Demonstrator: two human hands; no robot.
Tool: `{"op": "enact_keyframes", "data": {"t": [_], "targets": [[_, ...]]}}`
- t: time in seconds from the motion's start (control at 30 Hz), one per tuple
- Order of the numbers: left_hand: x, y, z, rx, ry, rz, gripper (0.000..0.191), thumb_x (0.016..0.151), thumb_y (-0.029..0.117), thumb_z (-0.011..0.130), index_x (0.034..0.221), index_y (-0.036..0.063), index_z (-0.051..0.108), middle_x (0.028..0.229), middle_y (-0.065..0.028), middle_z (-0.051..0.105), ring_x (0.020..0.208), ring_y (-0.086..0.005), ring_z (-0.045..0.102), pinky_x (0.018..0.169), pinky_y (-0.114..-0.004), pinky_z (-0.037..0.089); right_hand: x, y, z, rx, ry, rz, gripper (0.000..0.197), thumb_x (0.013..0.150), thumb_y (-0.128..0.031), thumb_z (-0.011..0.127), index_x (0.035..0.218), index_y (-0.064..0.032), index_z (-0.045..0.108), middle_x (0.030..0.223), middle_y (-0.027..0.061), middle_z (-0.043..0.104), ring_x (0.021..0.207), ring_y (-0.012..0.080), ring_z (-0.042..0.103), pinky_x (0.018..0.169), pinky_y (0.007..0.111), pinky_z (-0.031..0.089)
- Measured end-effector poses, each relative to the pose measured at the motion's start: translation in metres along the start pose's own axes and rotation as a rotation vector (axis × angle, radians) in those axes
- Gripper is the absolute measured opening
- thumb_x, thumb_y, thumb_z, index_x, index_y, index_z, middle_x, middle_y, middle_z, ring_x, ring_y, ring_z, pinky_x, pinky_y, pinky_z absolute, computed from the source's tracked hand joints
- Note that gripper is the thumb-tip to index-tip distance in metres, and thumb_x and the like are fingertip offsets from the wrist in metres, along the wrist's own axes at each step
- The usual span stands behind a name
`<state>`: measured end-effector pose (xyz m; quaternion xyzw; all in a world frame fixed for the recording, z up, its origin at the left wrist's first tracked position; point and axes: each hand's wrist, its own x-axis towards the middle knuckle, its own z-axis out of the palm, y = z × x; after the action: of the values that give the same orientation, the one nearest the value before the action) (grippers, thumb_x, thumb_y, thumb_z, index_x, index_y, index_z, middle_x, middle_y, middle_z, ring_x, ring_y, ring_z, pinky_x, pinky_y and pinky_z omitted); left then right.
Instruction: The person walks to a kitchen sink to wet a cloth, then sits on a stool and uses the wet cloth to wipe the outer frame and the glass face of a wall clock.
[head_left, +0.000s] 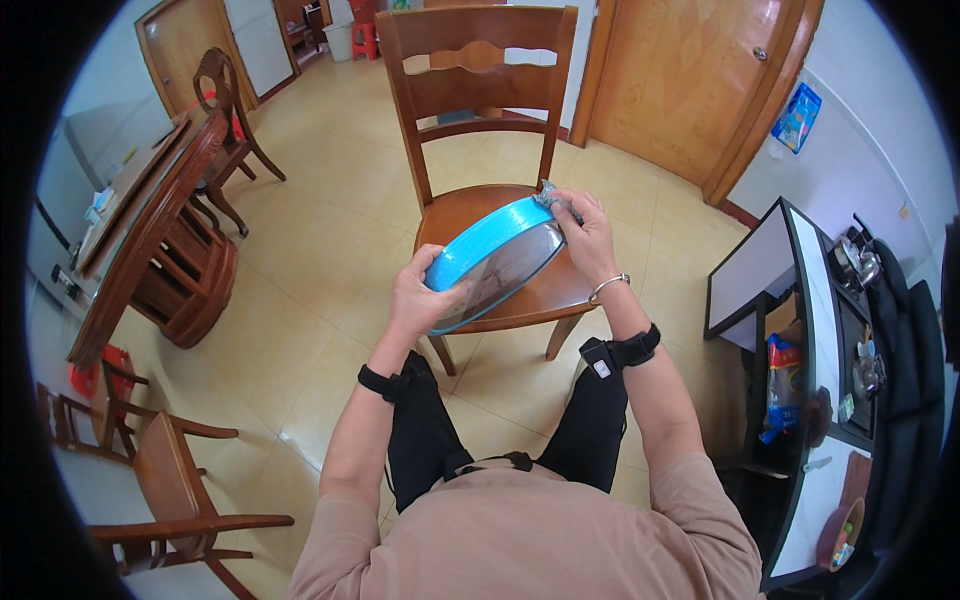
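Above the seat of a wooden chair (517, 300), my two hands hold up a round, shallow object with a bright blue rim (491, 240) and a greyish, see-through-looking face, tilted on its edge. What kind of object it is cannot be told. My left hand (424, 292) grips its lower left side, thumb on the blue rim. My right hand (589, 225) is at its upper right edge and pinches a crumpled grey-green cloth or wad (549, 195) against the rim. Both forearms wear black straps, and a metal bangle is on the right wrist.
A black-and-white table (814, 300) stands at the right, with kettles, a knife and a bowl (840, 534) on it. To the left are a carved wooden desk (161, 202) and wooden chairs (169, 480). Tiled floor (315, 247) lies between them, with a wooden door (682, 82) beyond.
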<state>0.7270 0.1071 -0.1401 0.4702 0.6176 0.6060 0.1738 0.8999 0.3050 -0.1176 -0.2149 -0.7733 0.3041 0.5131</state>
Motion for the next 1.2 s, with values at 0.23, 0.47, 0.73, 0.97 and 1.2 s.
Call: {"op": "enact_keyframes", "data": {"t": [0.23, 0.47, 0.73, 0.97, 1.2], "targets": [[0.004, 0.04, 0.003, 0.427, 0.052, 0.292, 0.043, 0.069, 0.015, 0.078, 0.105, 0.0019, 0.059, 0.098, -0.0091, 0.065, 0.087, -0.0208, 0.064, 0.076, -0.034, 0.05, -0.013, -0.026, 0.012, -0.118, 0.052, -0.134, 0.015, 0.083, -0.011, 0.066, 0.097, -0.0091, 0.068, 0.103, 0.0057, 0.066, 0.097, 0.027, 0.057, 0.087, 0.037, 0.042], [0.002, 0.047, 0.013, 0.42, 0.07, 0.107, 0.038, 0.067, 0.017, 0.081, 0.096, 0.0021, 0.06, 0.084, -0.011, 0.064, 0.076, -0.0191, 0.063, 0.069, -0.031, 0.049, -0.017, -0.038, 0.01, -0.086, 0.082, -0.16, 0.016, 0.083, -0.007, 0.066, 0.099, -0.0087, 0.068, 0.098, 0.0067, 0.067, 0.093, 0.0257, 0.058, 0.082, 0.035, 0.045], [0.003, 0.023, 0.025, 0.222, 0.061, 0.172, 0.032, 0.071, 0.016, 0.08, 0.092, 0.0031, 0.06, 0.079, -0.0029, 0.059, 0.073, -0.0108, 0.055, 0.068, -0.026, 0.045, -0.005, -0.024, -0.012, 0.029, 0.199, 0.043, 0.017, 0.083, -0.005, 0.066, 0.099, -0.0087, 0.069, 0.095, 0.0076, 0.067, 0.089, 0.0242, 0.059, 0.077, 0.033, 0.047], [0.006, 0.036, 0.022, 0.275, 0.023, 0.153, 0.039, 0.071, 0.016, 0.079, 0.102, 0.0052, 0.058, 0.082, -0.0062, 0.061, 0.079, -0.0146, 0.059, 0.073, -0.028, 0.047, -0.014, -0.047, -0.001, -0.256, 0.082, -0.306, 0.015, 0.08, -0.007, 0.066, 0.093, -0.0128, 0.069, 0.094, 0.0031, 0.068, 0.092, 0.0252, 0.058, 0.084, 0.037, 0.043], [0.01, 0.044, 0.021, 0.303, -0.029, 0.021, 0.04, 0.072, 0.013, 0.077, 0.108, 0.0062, 0.059, 0.092, -0.0072, 0.063, 0.085, -0.0151, 0.061, 0.079, -0.03, 0.049, -0.034, -0.087, 0.024, -0.361, -0.001, -0.555, 0.018, 0.073, -0.01, 0.065, 0.09, -0.0153, 0.067, 0.098, -0.0019, 0.067, 0.094, 0.0206, 0.058, 0.086, 0.038, 0.041]]}}
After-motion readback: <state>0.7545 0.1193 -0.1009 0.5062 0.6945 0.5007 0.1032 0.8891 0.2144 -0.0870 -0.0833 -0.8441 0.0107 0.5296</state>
